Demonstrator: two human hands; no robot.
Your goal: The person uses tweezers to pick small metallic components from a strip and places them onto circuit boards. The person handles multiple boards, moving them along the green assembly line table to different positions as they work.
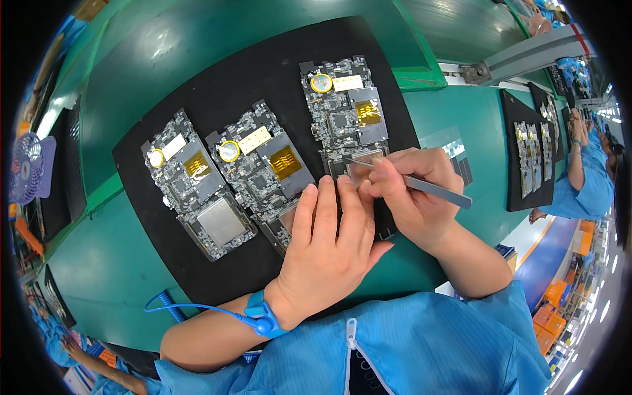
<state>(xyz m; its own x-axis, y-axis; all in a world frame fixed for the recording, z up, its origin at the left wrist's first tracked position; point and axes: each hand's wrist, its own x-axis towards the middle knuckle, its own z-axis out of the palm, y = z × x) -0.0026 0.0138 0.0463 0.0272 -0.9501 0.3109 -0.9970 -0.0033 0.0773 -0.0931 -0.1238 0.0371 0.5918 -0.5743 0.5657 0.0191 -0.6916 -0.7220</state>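
Three circuit boards lie on a black mat: a left board, a middle board and a right board. My right hand grips grey metal tweezers, their tips over a shiny rectangular plate on the right board's near part. Whether the tips touch it I cannot tell. My left hand is open, fingers stretched out and lying across the near ends of the middle and right boards, hiding part of both. A blue wrist strap with a coiled cord circles my left wrist.
The black mat rests on a green table. Clear film with dark strips lies right of my right hand. A purple fan stands at far left. Another mat with boards and a person in blue are at right.
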